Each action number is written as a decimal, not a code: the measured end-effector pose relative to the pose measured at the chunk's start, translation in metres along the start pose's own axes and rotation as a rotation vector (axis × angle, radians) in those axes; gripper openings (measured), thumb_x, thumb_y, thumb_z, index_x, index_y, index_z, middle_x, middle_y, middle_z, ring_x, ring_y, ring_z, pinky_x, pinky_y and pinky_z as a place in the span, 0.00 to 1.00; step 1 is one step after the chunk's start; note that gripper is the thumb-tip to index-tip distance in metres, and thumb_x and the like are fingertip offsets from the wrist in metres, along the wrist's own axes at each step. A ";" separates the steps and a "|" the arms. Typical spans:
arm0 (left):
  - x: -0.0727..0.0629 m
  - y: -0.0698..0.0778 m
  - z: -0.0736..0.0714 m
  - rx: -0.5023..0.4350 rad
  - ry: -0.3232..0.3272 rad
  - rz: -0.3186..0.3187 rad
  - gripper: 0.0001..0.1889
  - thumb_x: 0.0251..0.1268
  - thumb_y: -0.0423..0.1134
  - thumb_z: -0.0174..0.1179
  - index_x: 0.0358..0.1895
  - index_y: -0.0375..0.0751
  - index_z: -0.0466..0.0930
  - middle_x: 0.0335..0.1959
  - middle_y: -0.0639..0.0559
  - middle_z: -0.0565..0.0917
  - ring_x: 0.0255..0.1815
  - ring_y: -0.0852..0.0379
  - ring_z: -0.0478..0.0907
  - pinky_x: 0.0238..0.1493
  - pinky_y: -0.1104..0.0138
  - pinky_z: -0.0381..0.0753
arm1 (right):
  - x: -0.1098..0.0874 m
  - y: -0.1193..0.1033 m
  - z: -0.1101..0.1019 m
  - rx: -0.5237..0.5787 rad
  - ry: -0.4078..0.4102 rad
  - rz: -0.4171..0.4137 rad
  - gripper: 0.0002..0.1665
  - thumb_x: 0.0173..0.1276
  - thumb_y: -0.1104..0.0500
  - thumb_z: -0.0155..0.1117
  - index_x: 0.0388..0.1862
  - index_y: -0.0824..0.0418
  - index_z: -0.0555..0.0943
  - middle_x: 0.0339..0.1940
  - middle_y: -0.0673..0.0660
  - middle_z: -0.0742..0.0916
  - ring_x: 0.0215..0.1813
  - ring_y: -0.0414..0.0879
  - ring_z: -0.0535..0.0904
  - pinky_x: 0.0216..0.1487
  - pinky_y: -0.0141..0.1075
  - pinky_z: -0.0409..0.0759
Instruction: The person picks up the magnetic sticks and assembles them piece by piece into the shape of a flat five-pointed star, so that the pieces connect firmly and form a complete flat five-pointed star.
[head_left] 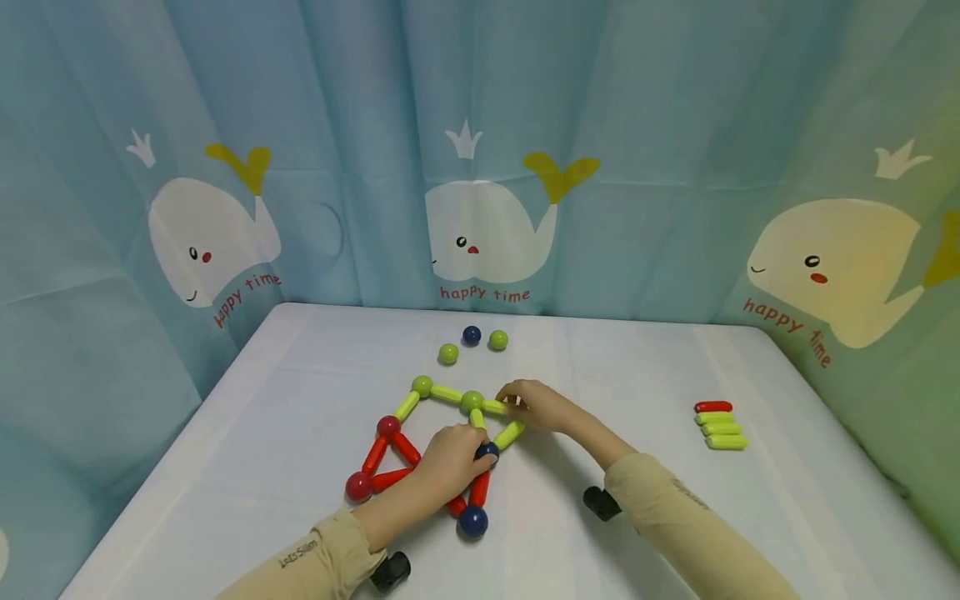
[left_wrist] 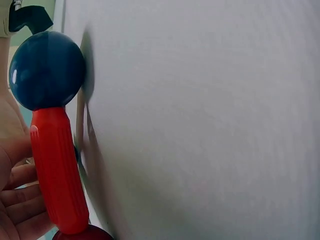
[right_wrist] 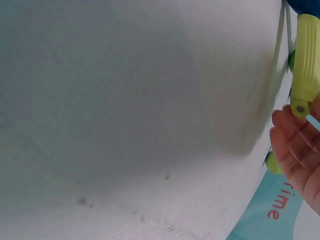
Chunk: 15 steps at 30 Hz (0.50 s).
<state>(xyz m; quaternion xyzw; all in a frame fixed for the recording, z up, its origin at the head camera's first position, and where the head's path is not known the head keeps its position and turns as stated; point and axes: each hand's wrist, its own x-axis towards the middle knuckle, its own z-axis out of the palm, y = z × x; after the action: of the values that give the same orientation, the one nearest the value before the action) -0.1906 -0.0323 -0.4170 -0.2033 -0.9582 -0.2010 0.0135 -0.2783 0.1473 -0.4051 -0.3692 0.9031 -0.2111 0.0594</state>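
Note:
A flat frame of magnetic rods and balls lies on the table. My left hand (head_left: 448, 461) grips the dark blue ball (head_left: 489, 451), which joins a red rod (head_left: 480, 488) and yellow-green rods. Another blue ball (head_left: 472, 522) forms the near corner. My right hand (head_left: 538, 405) pinches a yellow-green rod (head_left: 495, 407) that runs from a green ball (head_left: 472, 402). Below those fingers, a second yellow-green rod (head_left: 510, 435) slants up from the held ball; its bare end (right_wrist: 300, 108) shows in the right wrist view. The left hand hides part of the red rods.
Behind the frame sit loose balls: two green (head_left: 448, 354) and one blue (head_left: 471, 336). At the right lie a red rod (head_left: 713, 407) and several yellow-green rods (head_left: 725, 442). A curtain (head_left: 360, 233) with whale prints hangs behind the white table (head_left: 300, 358).

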 end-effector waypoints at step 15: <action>0.000 0.002 -0.003 0.020 -0.003 -0.009 0.09 0.55 0.45 0.67 0.29 0.43 0.84 0.22 0.56 0.80 0.24 0.62 0.71 0.30 0.71 0.69 | 0.037 0.028 -0.009 -0.068 0.261 0.233 0.10 0.64 0.68 0.60 0.44 0.71 0.79 0.39 0.65 0.83 0.44 0.56 0.80 0.47 0.45 0.79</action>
<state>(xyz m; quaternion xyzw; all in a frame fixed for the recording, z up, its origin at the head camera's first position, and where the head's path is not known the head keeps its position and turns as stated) -0.1897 -0.0318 -0.4140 -0.1989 -0.9611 -0.1911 0.0130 -0.3254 0.1423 -0.4069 -0.2331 0.9465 -0.2183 -0.0470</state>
